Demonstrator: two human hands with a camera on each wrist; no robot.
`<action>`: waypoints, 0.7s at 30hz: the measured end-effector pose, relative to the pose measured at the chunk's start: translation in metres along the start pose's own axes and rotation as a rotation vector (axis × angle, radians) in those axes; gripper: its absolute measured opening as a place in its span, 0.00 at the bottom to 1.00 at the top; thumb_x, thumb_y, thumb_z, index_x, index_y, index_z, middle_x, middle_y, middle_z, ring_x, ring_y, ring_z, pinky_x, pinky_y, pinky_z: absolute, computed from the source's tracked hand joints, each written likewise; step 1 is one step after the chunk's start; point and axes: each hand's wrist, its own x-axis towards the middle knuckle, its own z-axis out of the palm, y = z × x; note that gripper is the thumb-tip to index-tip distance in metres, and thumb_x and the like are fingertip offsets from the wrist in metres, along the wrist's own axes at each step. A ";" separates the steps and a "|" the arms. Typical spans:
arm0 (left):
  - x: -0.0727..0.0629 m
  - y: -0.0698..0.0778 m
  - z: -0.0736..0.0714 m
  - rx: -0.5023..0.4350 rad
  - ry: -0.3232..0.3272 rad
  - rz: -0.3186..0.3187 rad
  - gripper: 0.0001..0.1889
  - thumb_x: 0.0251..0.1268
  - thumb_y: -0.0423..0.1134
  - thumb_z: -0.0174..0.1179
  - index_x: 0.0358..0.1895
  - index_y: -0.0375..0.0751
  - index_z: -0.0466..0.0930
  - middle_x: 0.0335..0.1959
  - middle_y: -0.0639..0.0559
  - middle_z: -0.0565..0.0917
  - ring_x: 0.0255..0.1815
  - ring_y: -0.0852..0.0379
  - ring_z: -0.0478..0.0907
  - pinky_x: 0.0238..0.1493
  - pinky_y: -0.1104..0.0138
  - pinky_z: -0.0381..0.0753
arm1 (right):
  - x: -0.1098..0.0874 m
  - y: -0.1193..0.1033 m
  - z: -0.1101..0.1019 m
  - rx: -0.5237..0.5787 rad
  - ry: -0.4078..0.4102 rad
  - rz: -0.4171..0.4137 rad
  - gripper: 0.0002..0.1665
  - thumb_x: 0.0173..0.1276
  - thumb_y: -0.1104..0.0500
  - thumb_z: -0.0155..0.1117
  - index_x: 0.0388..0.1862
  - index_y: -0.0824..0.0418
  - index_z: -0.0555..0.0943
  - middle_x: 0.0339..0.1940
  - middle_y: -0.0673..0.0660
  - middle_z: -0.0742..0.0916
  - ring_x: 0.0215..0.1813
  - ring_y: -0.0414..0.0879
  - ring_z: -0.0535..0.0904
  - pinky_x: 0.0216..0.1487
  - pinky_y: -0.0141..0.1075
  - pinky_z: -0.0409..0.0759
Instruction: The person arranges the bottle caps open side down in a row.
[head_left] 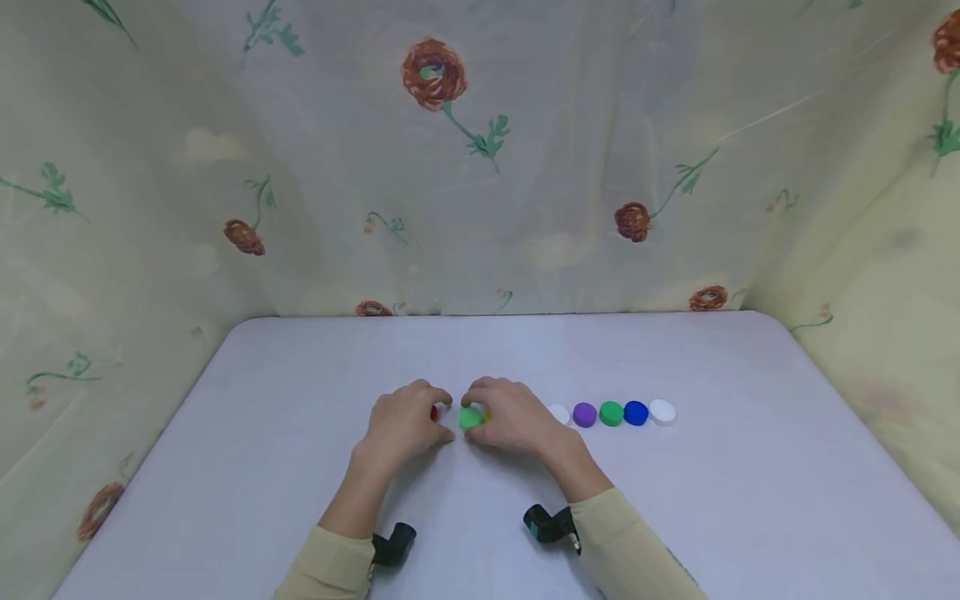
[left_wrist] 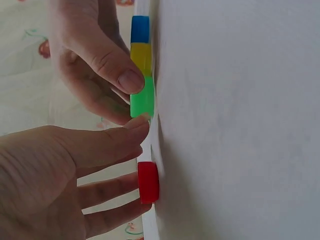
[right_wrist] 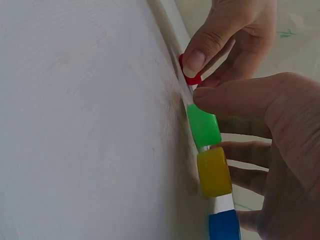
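In the head view both hands are close together over a row of small round caps on the table. My right hand (head_left: 513,417) has its thumb and index finger on either side of a light green cap (head_left: 470,417). A yellow cap (right_wrist: 214,172) and a blue cap (right_wrist: 224,225) follow it under the right hand. My left hand (head_left: 408,417) has thumb and fingers apart around a red cap (left_wrist: 148,182), holding nothing. Its thumb tip reaches near the light green cap in the left wrist view. A gap separates the red cap from the light green one.
The row continues right with a white cap (head_left: 558,414), a purple cap (head_left: 585,415), a green cap (head_left: 611,413), a dark blue cap (head_left: 636,412) and another white cap (head_left: 662,412). Flowered curtains (head_left: 540,200) hang around the white table (head_left: 315,358).
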 end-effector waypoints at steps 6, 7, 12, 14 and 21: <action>-0.002 -0.005 -0.005 0.008 -0.014 -0.031 0.23 0.50 0.46 0.76 0.52 0.52 0.85 0.47 0.50 0.85 0.43 0.52 0.81 0.43 0.54 0.80 | 0.005 -0.003 0.003 -0.006 -0.004 -0.018 0.23 0.63 0.49 0.69 0.57 0.51 0.83 0.64 0.52 0.82 0.66 0.53 0.76 0.66 0.53 0.73; -0.002 -0.006 -0.006 0.004 -0.017 -0.036 0.23 0.50 0.45 0.76 0.53 0.51 0.85 0.47 0.49 0.85 0.43 0.52 0.81 0.43 0.53 0.80 | 0.006 -0.004 0.004 -0.005 -0.005 -0.019 0.23 0.63 0.49 0.69 0.57 0.51 0.83 0.64 0.52 0.82 0.66 0.53 0.76 0.66 0.54 0.73; -0.003 -0.010 -0.009 0.004 -0.031 -0.066 0.24 0.51 0.44 0.75 0.54 0.51 0.84 0.48 0.48 0.84 0.45 0.52 0.81 0.45 0.52 0.80 | 0.009 -0.008 0.006 -0.027 -0.008 -0.024 0.23 0.64 0.48 0.68 0.58 0.50 0.83 0.64 0.52 0.82 0.68 0.52 0.75 0.68 0.53 0.72; -0.003 -0.012 -0.010 0.009 -0.035 -0.077 0.24 0.51 0.44 0.75 0.55 0.51 0.84 0.49 0.48 0.84 0.45 0.52 0.80 0.46 0.53 0.79 | 0.011 -0.010 0.007 -0.035 -0.007 -0.028 0.23 0.64 0.48 0.67 0.58 0.49 0.82 0.64 0.52 0.82 0.68 0.52 0.76 0.68 0.53 0.72; -0.003 -0.018 -0.011 0.005 -0.037 -0.099 0.23 0.51 0.44 0.76 0.53 0.50 0.85 0.48 0.49 0.85 0.47 0.51 0.81 0.47 0.52 0.79 | 0.015 -0.015 0.011 -0.018 0.005 -0.038 0.23 0.65 0.48 0.68 0.58 0.50 0.83 0.63 0.52 0.83 0.67 0.52 0.76 0.68 0.53 0.72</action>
